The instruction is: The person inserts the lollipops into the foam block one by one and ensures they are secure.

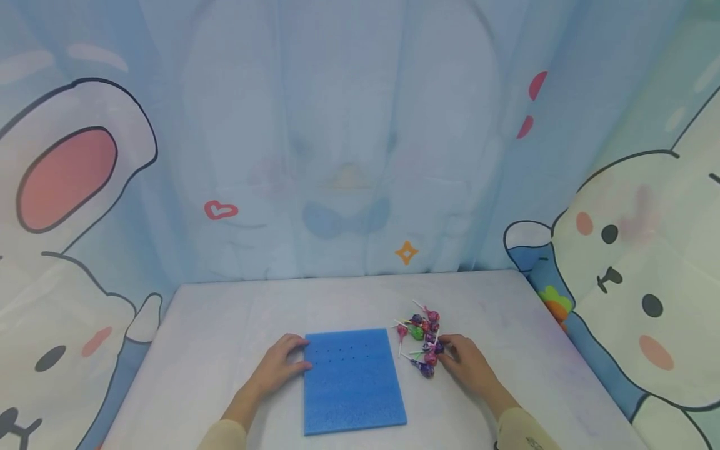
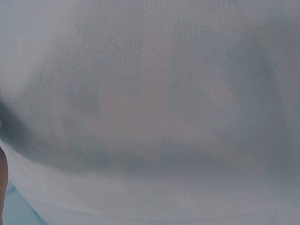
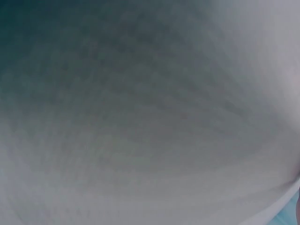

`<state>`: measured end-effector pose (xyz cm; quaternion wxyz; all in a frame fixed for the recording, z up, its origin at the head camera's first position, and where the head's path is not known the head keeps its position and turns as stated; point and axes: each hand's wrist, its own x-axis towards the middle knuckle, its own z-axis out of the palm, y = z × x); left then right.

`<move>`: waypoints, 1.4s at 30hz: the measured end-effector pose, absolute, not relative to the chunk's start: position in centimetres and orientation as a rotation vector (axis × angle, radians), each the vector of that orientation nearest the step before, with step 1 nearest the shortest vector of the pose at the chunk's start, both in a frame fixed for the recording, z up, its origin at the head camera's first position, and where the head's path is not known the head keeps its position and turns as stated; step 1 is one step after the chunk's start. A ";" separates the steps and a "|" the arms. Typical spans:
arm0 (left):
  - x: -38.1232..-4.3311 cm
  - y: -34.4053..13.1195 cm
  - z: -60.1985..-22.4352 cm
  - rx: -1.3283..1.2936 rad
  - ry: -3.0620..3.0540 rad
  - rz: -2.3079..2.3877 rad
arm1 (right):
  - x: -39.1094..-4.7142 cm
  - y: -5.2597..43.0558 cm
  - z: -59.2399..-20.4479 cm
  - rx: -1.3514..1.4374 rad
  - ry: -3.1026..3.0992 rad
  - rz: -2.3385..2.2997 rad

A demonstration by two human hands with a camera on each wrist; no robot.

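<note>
Sleeves (image 1: 224, 435) nearest, lollipops (image 1: 416, 332) just off your right hand (image 1: 469, 365)

Both sleeves enter low, one behind each hand. Blue board (image 1: 354, 397) lies flat on the table (image 1: 236, 319) between your hands, its two rows of small holes (image 1: 342, 359) running crosswise in the far half. Your left hand (image 1: 275, 369) is at the board's left edge, thumb and fingers well parted, tips apparently touching the edge, nothing visibly gripped.

Key relation: the lollipops form a loose heap immediately left of your right fingertips, between them and the board's right edge. The heap's long axis runs away from you, roughly alongside the board; sticks point several ways, a number of them toward your left hand. Right hand is clearly nearer; the board's whole width separates your left from the heap.

Right thumb and forefinger reach the heap's right side, slightly apart. Whether they pinch a lollipop, cannot tell. Wrist views show little but blurred pale cloth (image 2: 150, 103); no help on either grip.
</note>
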<state>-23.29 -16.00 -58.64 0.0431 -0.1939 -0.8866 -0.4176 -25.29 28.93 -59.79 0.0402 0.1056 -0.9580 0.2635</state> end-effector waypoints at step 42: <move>-23.3 -15.9 -58.4 -0.574 -2.726 -1.305 | -25.7 29.3 -58.0 0.005 -2.818 1.310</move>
